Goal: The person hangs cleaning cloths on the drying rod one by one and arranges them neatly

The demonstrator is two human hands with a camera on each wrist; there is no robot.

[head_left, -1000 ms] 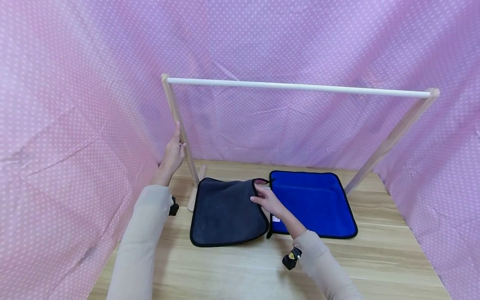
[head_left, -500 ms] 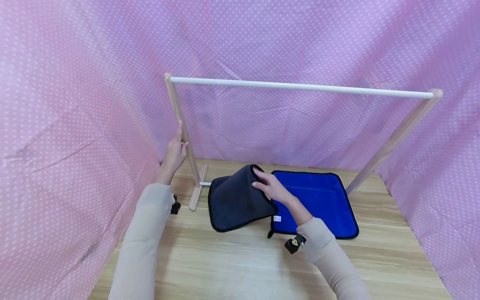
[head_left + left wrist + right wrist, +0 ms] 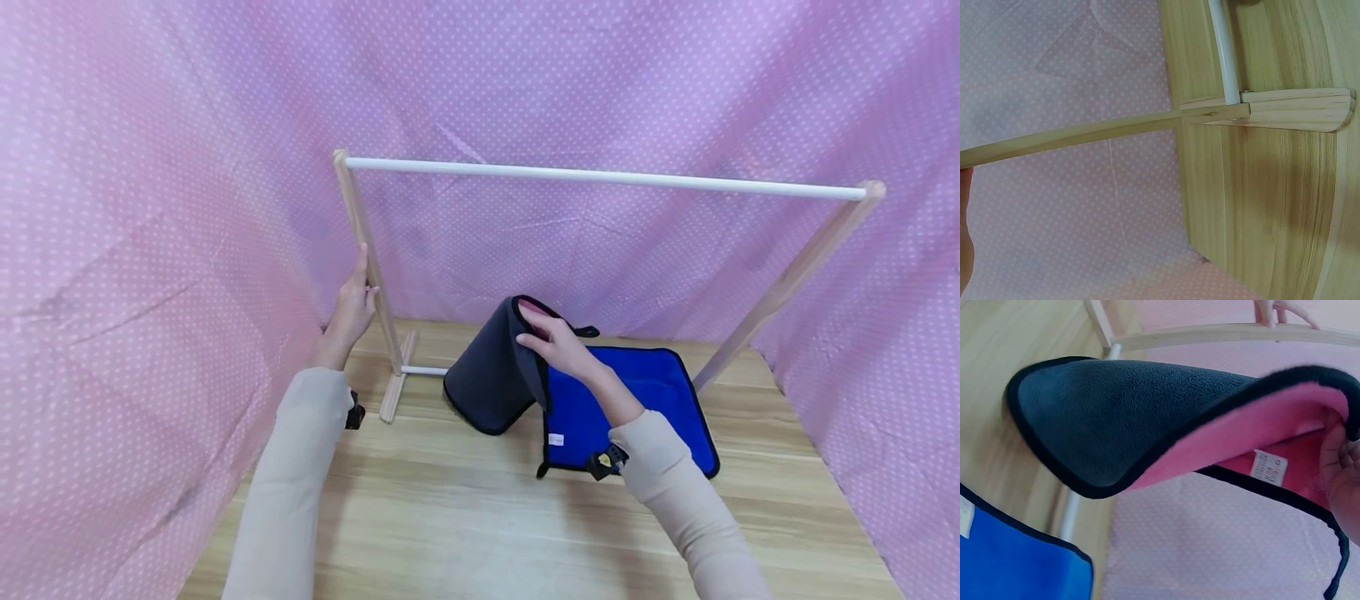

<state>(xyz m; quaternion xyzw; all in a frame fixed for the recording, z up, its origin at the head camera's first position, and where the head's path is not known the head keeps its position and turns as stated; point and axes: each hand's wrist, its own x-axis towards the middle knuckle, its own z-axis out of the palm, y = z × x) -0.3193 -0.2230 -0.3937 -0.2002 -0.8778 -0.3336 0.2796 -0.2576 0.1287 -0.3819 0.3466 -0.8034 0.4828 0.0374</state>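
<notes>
In the head view my left hand (image 3: 352,315) grips the left wooden post (image 3: 381,312) of a rack with a white top bar (image 3: 600,176). My right hand (image 3: 561,343) pinches the edge of a towel (image 3: 486,379), dark grey on one face and pink on the other, with black trim. Lifted at that edge, the towel bends into a curve, and its lower corner hangs close over the tabletop. The right wrist view shows its pink inner face, a white label (image 3: 1269,467) and a black hanging loop (image 3: 1339,569). Only a sliver of my left hand shows in the left wrist view.
A blue towel (image 3: 637,400) with black trim lies flat on the wooden table (image 3: 450,517), partly under my right forearm. The rack's right post (image 3: 787,283) rises behind it. A low white rod (image 3: 424,370) joins the left foot (image 3: 393,398). Pink dotted cloth (image 3: 150,250) surrounds the table.
My right hand has raised the grey towel's edge and drawn it up and to the right, so the towel has gone from nearly flat to curved. The left hand stays on the post.
</notes>
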